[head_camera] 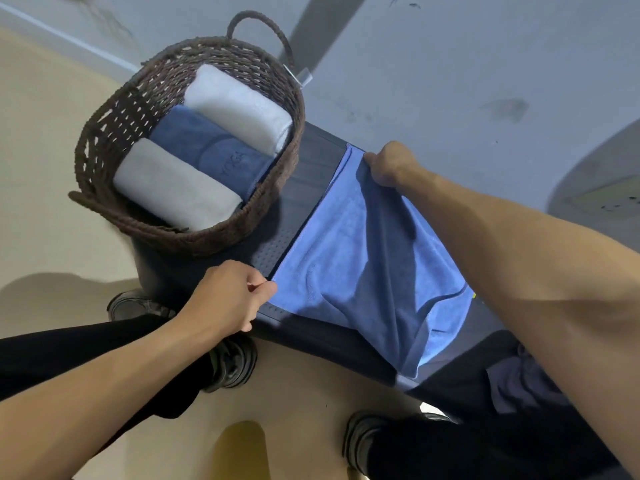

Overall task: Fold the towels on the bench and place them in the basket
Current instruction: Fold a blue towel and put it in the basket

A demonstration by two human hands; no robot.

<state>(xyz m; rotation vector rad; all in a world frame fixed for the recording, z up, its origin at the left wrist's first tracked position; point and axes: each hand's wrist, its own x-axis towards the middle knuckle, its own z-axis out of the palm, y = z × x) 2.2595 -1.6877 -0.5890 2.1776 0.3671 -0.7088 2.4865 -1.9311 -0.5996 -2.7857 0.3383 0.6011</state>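
Observation:
A light blue towel lies spread across the dark bench, its near end drooping over the front edge. My left hand pinches the towel's near left corner. My right hand grips the far corner and lifts that edge a little. To the left on the bench stands a brown woven basket with three folded towels packed side by side: a white one at the back, a dark blue one in the middle and another white one at the front.
My legs in black trousers and dark shoes stand on the beige floor in front of the bench. A dark crumpled cloth lies at the lower right by the bench. A grey wall runs behind the bench.

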